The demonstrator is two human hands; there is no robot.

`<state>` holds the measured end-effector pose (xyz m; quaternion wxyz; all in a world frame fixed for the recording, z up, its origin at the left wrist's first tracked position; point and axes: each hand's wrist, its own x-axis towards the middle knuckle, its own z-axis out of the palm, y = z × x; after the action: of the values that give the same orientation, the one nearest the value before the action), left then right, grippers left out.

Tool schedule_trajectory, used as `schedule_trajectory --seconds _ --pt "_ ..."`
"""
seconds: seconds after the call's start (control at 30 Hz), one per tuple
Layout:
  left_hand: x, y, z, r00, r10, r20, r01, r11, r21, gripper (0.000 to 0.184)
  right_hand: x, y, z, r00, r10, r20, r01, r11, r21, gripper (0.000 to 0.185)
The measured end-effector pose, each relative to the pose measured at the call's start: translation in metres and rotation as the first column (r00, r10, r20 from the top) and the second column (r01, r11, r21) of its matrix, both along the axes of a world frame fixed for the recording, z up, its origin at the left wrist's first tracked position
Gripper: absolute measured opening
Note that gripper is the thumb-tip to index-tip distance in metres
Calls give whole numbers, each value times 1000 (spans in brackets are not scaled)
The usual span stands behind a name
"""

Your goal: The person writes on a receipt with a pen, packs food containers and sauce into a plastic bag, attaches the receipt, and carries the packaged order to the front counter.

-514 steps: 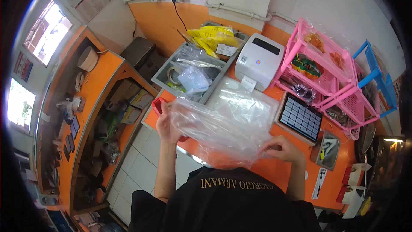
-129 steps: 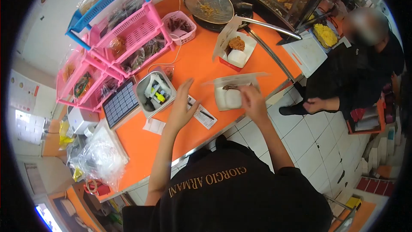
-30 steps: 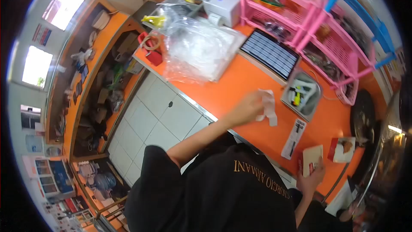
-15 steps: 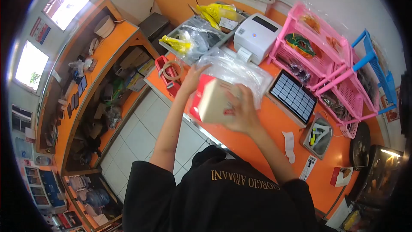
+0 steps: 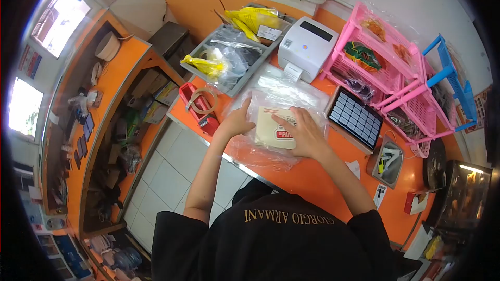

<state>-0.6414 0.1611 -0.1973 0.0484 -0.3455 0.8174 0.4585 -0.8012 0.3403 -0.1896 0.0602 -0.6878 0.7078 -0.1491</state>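
A cream food box [image 5: 270, 133] with red lettering stands on clear plastic bags [image 5: 265, 158] on the orange counter. My right hand [image 5: 307, 134] rests over the box's top and right side, fingers spread. On the left, my left hand [image 5: 238, 119] is at the edge of the clear plastic, its fingers bent together; how much plastic it pinches is too small to tell. A red tape dispenser [image 5: 200, 108] with a tape roll lies left of my left hand. Behind the bags are a white label printer [image 5: 307, 47] and a grey tray [image 5: 229, 86] holding yellow and clear bags.
A tablet [image 5: 354, 118] stands right of the bags, before pink baskets [image 5: 385, 67] and a blue rack [image 5: 453, 83]. Farther right are a metal tub [image 5: 386, 164] with pens, a red and white box [image 5: 416, 203] and a glass food cabinet [image 5: 463, 198]. Orange shelving [image 5: 117, 93] is left.
The box has gone from mid-air down onto the clear bags, with my right hand still on it. My left hand has moved down beside the plastic. Earlier, the box was farther right on the counter.
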Motion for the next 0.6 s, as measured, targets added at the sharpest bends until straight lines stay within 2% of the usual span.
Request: schedule_trajectory --seconds 0.03,0.07,0.13,0.23,0.33,0.37,0.4,0.43,0.5,0.53,0.57,0.6 --pt "0 0 -2 1000 -9 1 9 1000 1 94 4 -1 1 1000 5 22 -6 999 34 92" --pt "3 -1 -3 995 -100 -9 98 984 -147 95 5 -4 -7 1000 -4 24 3 999 34 92" --pt "6 1 1 980 -196 -5 186 937 -295 96 4 -14 -24 985 -126 -118 128 992 4 93" --pt "5 7 15 981 -186 61 195 954 -229 92 2 -18 -18 996 -91 -18 91 996 16 91" --pt "2 2 -3 979 -172 112 194 956 -221 91 11 -28 -38 996 -88 -19 88 996 5 89" --pt "5 -1 -18 979 -181 94 202 915 -348 90 15 -31 -54 994 -108 -10 108 994 1 89" --pt "7 -2 -25 977 -202 69 210 860 -465 89 16 -34 -73 993 -119 9 120 988 -99 86" --pt "7 6 -10 983 -173 54 179 885 -429 85 14 -30 -83 990 -143 20 144 971 -191 84" --pt "7 21 19 994 -110 27 112 928 -355 76 7 -5 -75 992 -123 -6 113 931 -348 57" --pt "10 29 25 996 -84 6 78 899 -431 71 -3 26 -60 979 -202 -6 189 925 -330 57" --pt "11 36 28 997 50 52 -21 890 -456 62 -7 59 -36 956 -238 169 281 907 -313 41" --pt "16 42 24 981 -63 -185 -79 737 -671 54 -11 85 -20 906 -252 339 358 884 -299 28"
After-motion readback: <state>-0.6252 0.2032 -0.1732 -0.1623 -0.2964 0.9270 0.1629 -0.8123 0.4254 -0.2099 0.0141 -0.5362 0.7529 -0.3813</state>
